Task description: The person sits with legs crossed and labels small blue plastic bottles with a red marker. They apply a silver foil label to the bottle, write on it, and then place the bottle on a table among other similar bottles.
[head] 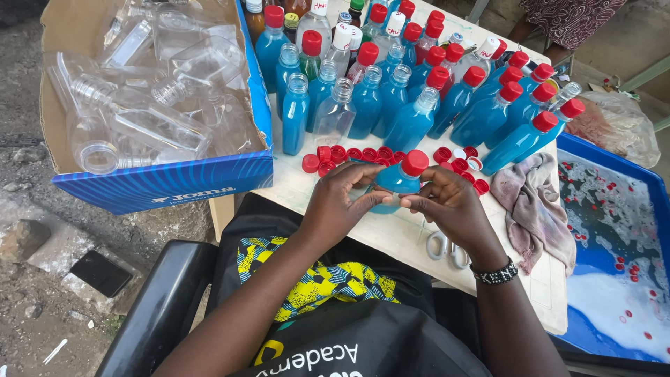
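Head view, box: a cardboard box (160, 178) at far left holds empty clear bottles (139, 91) tipped on their sides, apparently stock kept within reach.
Bench: the pale bench (391, 234) carries rows of upright bottles of blue liquid (391, 98), some red-capped, some uncapped.
Loose caps: red caps (363, 155) lie just beyond the hands.
Left hand: the left hand (335, 206) has its fingers wrapped round the body of a blue red-capped bottle (399, 178), steadying it over the bench edge.
Right hand: the right hand (453, 206) grips the same bottle's other side.
Hidden: the bottle's lower half is covered by the hands; scissors (447, 248) partly hidden under the wrist.
Right side: a grey cloth (534, 206), then a blue tub (649, 188) of foamy water, cut off by the frame.
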